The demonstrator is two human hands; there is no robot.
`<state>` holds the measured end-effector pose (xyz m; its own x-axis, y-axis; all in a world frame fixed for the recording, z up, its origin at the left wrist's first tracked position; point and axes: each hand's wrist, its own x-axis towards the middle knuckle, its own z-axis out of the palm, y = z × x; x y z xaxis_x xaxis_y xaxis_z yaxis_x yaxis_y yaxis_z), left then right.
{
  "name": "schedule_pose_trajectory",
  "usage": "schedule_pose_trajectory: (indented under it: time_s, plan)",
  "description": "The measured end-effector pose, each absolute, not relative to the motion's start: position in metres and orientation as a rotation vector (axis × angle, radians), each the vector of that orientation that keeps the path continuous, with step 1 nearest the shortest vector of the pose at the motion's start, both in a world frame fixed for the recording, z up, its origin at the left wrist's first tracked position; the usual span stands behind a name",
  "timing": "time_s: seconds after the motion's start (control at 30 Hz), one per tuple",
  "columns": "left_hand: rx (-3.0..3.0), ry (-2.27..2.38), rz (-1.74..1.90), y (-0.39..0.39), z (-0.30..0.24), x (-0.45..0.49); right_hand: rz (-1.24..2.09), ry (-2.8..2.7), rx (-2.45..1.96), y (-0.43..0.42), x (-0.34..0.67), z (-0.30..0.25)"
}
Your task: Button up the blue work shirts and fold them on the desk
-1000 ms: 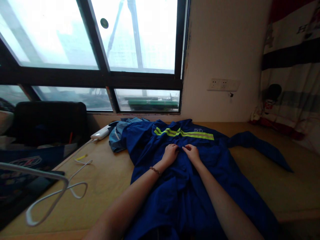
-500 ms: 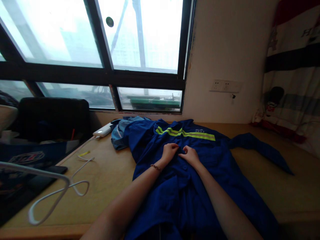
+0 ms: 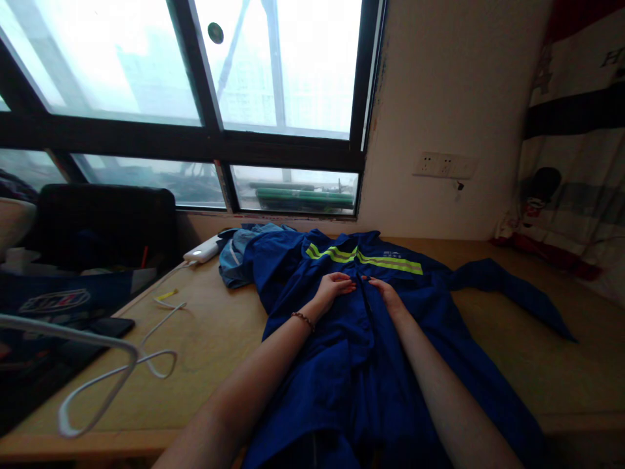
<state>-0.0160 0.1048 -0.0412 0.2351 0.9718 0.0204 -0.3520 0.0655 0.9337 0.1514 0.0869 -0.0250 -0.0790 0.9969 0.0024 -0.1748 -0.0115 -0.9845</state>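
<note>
A dark blue work jacket (image 3: 312, 365) lies spread front side up, with a yellow-and-grey reflective strip (image 3: 390, 262) across its chest. My left hand (image 3: 336, 290), a beaded bracelet on its wrist, pinches one front edge just below the strip. Opposite it, my right hand (image 3: 383, 291) grips the other front edge with thumb and fingers. Between the hands the front placket is parted in a narrow dark gap running downward. The fingertips partly hide the cloth they hold.
The jacket rests on a wooden table (image 3: 205, 365). Light blue cloth (image 3: 233, 264) lies bunched at its left shoulder, beside a white power strip (image 3: 202, 250). A white cable (image 3: 97, 417) loops over the table's left side. Behind stand a window and a wall socket (image 3: 444, 165).
My hands have moved slightly apart and a little up the jacket front. The front edges, together before, now show a gap, and the button below is no longer visible.
</note>
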Motion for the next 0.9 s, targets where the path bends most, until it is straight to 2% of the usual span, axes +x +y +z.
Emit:
schedule_pose_trajectory:
  time_s: [0.1, 0.2, 0.57, 0.9]
  plan:
    - [1.044, 0.790, 1.139, 0.1053, -0.0415, -0.0163, 1.565, -1.095, -0.973, 0.0853, 0.1461, -0.0275]
    - [1.036, 0.804, 1.131, 0.1062, -0.0417, -0.0168, 1.625, -1.057, -0.950, 0.0830, 0.1438, -0.0280]
    - [1.044, 0.753, 1.094, 0.1086, -0.0433, -0.0185, 1.632, -0.854, -0.910, 0.0827, 0.1428, -0.0287]
    - [1.070, 0.790, 1.091, 0.1064, -0.0409, -0.0173, 1.580, -0.951, -0.862, 0.0824, 0.1409, -0.0325]
